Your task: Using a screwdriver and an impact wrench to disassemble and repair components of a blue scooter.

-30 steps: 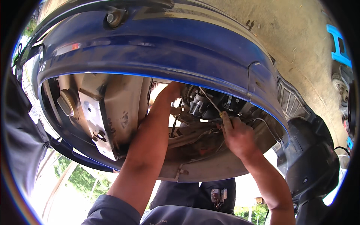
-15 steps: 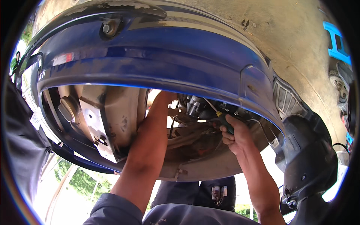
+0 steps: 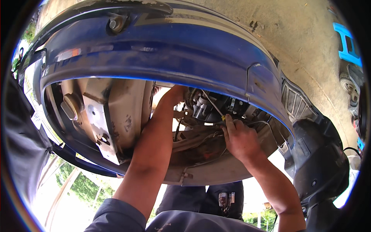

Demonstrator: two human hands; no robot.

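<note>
My right hand is wrapped round the handle of a screwdriver, and its long thin shaft slants up and left into the opening of a blue vehicle body. The shaft's tip goes out of sight near the panel's lower edge. My left hand reaches deep into the same opening, beside dark engine parts. Its fingers are hidden, so what they touch cannot be made out. A bare metal tank with a round cap lies left of my left forearm.
Black plastic trim hangs at the right of the body. A thin pale cable runs near my right hand. On the concrete floor stands a light-blue plastic stool. Dark cloth is at the far left.
My right hand has rolled over on the screwdriver, now showing its back, and the wrist bends more. The panel edge sits slightly higher in view. My left arm stays inside the opening.
</note>
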